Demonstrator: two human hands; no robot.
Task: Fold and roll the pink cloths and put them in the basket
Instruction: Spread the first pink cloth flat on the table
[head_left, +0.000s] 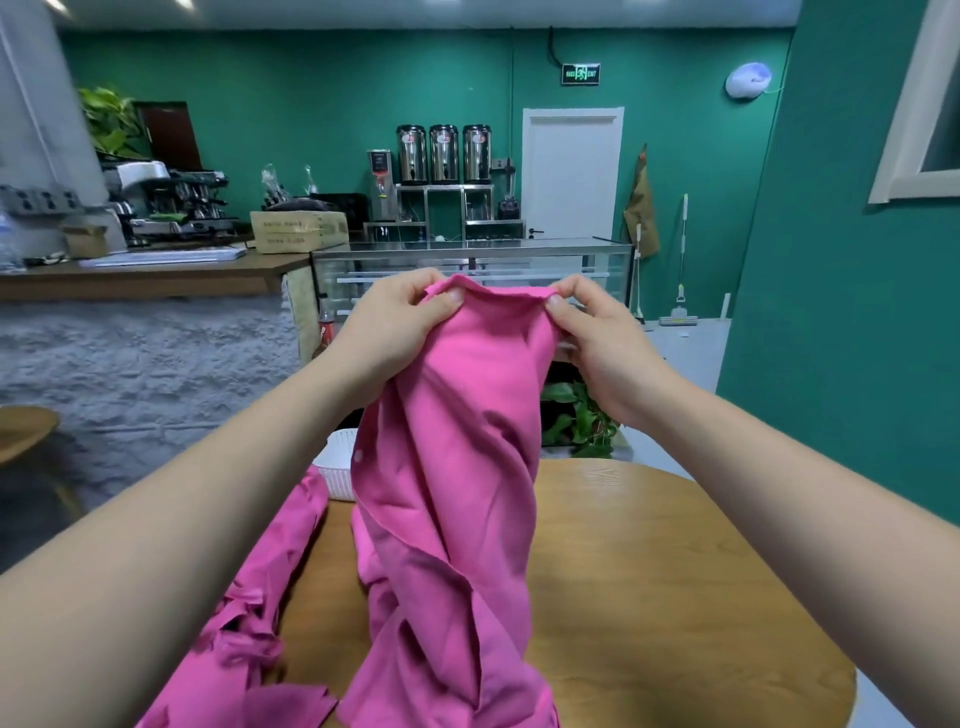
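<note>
Pink cloth (457, 467) held up at frame centre, top edge pinched by left hand (395, 327) and right hand (602, 343), more pink cloths (244, 623) heaped lower left on wooden table (675, 597), white basket (337, 462) partly hidden behind.

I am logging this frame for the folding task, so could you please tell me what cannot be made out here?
Head view:
- White basket: mostly hidden behind the held pink cloth; contents unseen.
- Pink cloth pile: covered by the left forearm, cut by the bottom edge; count unclear.
- Held pink cloth's lower end: runs off the bottom edge.
- Left hand, right hand: fingers behind the cloth's top edge are hidden.
</note>
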